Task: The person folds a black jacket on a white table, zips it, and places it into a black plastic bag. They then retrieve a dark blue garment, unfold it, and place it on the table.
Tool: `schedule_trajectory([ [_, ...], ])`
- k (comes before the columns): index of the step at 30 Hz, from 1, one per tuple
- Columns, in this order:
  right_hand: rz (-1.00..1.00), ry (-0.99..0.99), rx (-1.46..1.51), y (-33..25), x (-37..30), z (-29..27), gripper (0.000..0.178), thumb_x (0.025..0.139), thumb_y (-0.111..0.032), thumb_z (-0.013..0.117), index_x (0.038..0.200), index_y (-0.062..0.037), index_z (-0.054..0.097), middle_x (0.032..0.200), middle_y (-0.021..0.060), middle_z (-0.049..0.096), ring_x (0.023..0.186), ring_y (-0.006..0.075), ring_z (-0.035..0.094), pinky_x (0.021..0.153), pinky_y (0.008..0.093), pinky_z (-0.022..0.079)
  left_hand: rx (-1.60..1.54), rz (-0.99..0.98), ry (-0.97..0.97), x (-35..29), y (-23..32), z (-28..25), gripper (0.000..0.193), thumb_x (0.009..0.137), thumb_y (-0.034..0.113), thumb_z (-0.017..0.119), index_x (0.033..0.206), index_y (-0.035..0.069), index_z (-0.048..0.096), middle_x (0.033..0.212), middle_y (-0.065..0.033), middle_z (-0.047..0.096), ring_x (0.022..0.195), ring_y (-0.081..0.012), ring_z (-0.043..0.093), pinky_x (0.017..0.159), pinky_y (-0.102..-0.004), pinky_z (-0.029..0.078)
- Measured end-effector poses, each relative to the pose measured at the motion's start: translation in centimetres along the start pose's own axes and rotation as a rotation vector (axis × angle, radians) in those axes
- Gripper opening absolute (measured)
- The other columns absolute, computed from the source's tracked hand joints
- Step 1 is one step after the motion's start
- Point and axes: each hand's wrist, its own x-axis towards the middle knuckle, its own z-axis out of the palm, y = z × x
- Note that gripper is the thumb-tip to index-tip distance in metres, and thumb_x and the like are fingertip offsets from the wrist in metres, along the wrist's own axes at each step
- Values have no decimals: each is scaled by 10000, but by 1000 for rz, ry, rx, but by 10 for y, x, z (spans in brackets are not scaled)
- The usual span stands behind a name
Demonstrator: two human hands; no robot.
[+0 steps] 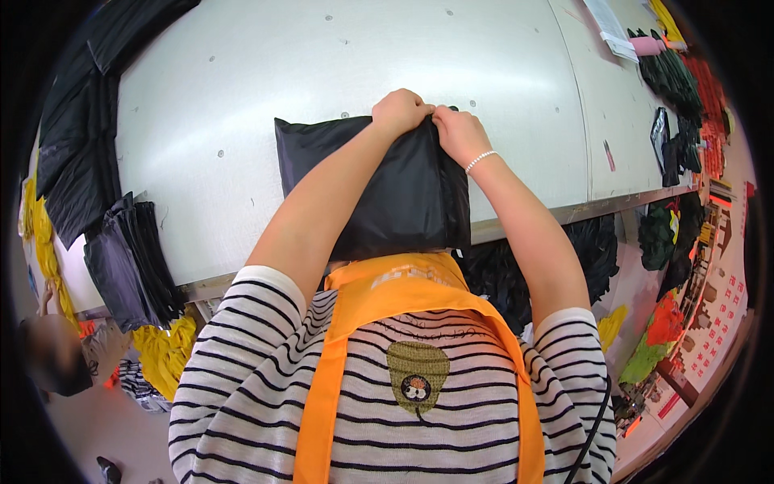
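Note:
A folded piece of shiny black fabric (pixel 395 198) lies flat on the white table in front of me, its near edge against my orange apron. A raised seam or fold runs along its right side. At the far right corner, my left hand (pixel 401 111) pinches the fabric's edge. My right hand (pixel 461 133), with a beaded bracelet at the wrist, grips the same corner, its fingertips almost touching those of the left. Whatever lies right under the fingertips is hidden.
Black fabric covers the table's left side (pixel 76 137), with a stack of folded black pieces (pixel 133 258) overhanging the near left edge. Small scissors (pixel 609 156) lie at right, near black bundles (pixel 673 81). Dark cloth (pixel 592 250) hangs below the edge. Another person (pixel 52 355) is at lower left.

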Motion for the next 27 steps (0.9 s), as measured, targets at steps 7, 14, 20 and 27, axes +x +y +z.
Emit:
schedule_trajectory([
  [7,-404,-209,-245,-13,-88,-44,105,715,-69,577,806,-36,534,711,114,582,662,299,614,585,386,508,91,42,138,1,-4,10,364,824,444,574,887,114,714,862,-94,680,838,-269,639,736,-373,492],
  [14,-378,-235,-464,-39,-215,4,96,709,-142,572,721,-56,531,643,68,568,569,201,600,452,290,479,106,35,147,-2,4,12,366,813,440,580,889,107,712,879,-102,681,846,-276,640,739,-380,492],
  [20,-76,-90,-124,-19,-217,33,157,797,-198,586,763,-49,551,711,119,610,611,267,617,557,330,510,46,117,265,0,-1,-1,381,808,441,599,857,79,711,814,-121,675,794,-261,644,706,-376,485],
  [27,766,39,1546,56,-216,-9,457,959,-402,409,1190,-29,537,1053,98,641,891,206,638,751,344,522,355,987,512,-222,142,-14,175,755,239,696,859,99,706,708,-74,644,632,-233,614,634,-318,496],
])
